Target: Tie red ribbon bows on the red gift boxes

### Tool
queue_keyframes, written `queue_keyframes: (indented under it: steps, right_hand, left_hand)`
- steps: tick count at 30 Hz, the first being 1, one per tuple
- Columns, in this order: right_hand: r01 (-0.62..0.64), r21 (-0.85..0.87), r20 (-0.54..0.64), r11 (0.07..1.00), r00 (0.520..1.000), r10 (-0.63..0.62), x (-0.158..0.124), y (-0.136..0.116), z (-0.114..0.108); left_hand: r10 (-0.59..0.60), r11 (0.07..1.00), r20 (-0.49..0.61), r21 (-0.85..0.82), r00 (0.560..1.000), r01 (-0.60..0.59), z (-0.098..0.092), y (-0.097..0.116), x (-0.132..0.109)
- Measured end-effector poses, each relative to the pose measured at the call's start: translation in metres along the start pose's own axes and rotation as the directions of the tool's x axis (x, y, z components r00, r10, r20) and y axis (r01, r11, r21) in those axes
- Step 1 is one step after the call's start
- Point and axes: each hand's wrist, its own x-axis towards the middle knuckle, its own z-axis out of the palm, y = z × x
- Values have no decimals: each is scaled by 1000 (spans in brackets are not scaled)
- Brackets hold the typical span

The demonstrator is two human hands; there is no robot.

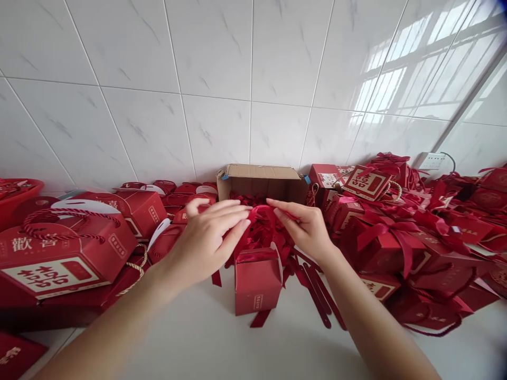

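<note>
A small red gift box (257, 285) stands on the white table in front of me. Above it, a shiny red ribbon (262, 212) stretches between my hands in a raised loop. My left hand (212, 232) pinches the ribbon's left side between thumb and fingertips. On the other side, my right hand (304, 224) grips the ribbon between thumb and index finger. Part of the ribbon blends into the red ribbons heaped behind the box, so where its ends run is hard to see.
A cardboard carton (263, 172) with red ribbons in it stands against the tiled wall. Red gift boxes (65, 248) with rope handles crowd the left. Bow-tied boxes (382, 243) are piled on the right. Dark red strips (317, 290) lie near my right forearm.
</note>
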Motion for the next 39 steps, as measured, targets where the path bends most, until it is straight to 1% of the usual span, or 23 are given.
queue_keyframes:
  steps: [1, 2, 4, 6, 7, 9, 10, 12, 14, 16, 20, 22, 25, 28, 30, 34, 36, 38, 39]
  right_hand:
    - [-84, -21, -38, 996, 996, 84, -4, -1, -3]
    - [-160, -51, -60, 986, 986, 157, -9, -2, -7]
    - [-273, -140, -50, 952, 962, 268, -23, -2, -17]
    - [-356, -276, -1, 893, 929, 371, -39, 1, -28]
    - [-396, -348, 24, 849, 902, 431, -47, 4, -32]
    - [-461, -450, 62, 765, 838, 542, -64, 10, -38]
    - [-482, -477, 77, 734, 810, 582, -72, 13, -38]
    - [-505, -497, 100, 706, 774, 625, -85, 18, -36]
    - [-519, -498, 113, 695, 755, 645, -94, 20, -30]
    - [-533, -499, 123, 684, 738, 664, -99, 21, -25]
    - [-558, -497, 142, 664, 703, 697, -99, 23, -22]
    - [-569, -493, 148, 658, 691, 708, -100, 24, -22]
    - [-582, -486, 136, 652, 687, 714, -105, 25, -24]
    - [-590, -480, 125, 649, 686, 717, -111, 26, -25]
    - [-588, -464, 159, 662, 680, 716, -113, 28, -26]
    - [-567, -407, 288, 717, 665, 689, -111, 28, -26]
    - [-555, -372, 315, 744, 679, 663, -109, 27, -24]
    - [-537, -323, 297, 780, 725, 622, -106, 26, -22]
    - [-531, -294, 276, 795, 749, 602, -105, 26, -21]
  left_hand:
    - [31, 995, -45, 101, 999, -27, -3, 0, -5]
    - [42, 984, -64, 173, 997, -30, -7, -2, -12]
    - [24, 964, -55, 265, 998, -8, -13, -10, -28]
    - [-44, 949, 7, 314, 999, 40, -15, -22, -49]
    - [-92, 943, 45, 324, 995, 73, -15, -29, -60]
    - [-223, 933, 110, 314, 969, 179, -12, -44, -84]
    - [-276, 929, 152, 295, 949, 223, -10, -50, -95]
    - [-313, 930, 214, 265, 925, 253, -4, -59, -115]
    - [-309, 935, 237, 254, 921, 248, 1, -64, -130]
    - [-315, 934, 232, 250, 920, 257, 5, -66, -139]
    - [-345, 931, 243, 212, 907, 298, 9, -66, -144]
    - [-344, 934, 241, 182, 907, 306, 11, -64, -143]
    - [-326, 942, 212, 157, 921, 298, 14, -64, -142]
    - [-316, 943, 195, 168, 928, 286, 18, -66, -143]
    - [-308, 946, 206, 171, 929, 276, 19, -67, -144]
    - [-304, 951, 244, 130, 921, 280, 20, -64, -144]
    - [-317, 948, 249, 103, 915, 301, 20, -58, -139]
    - [-318, 948, 222, 63, 922, 312, 20, -51, -131]
    - [-305, 952, 188, 37, 933, 304, 21, -47, -126]
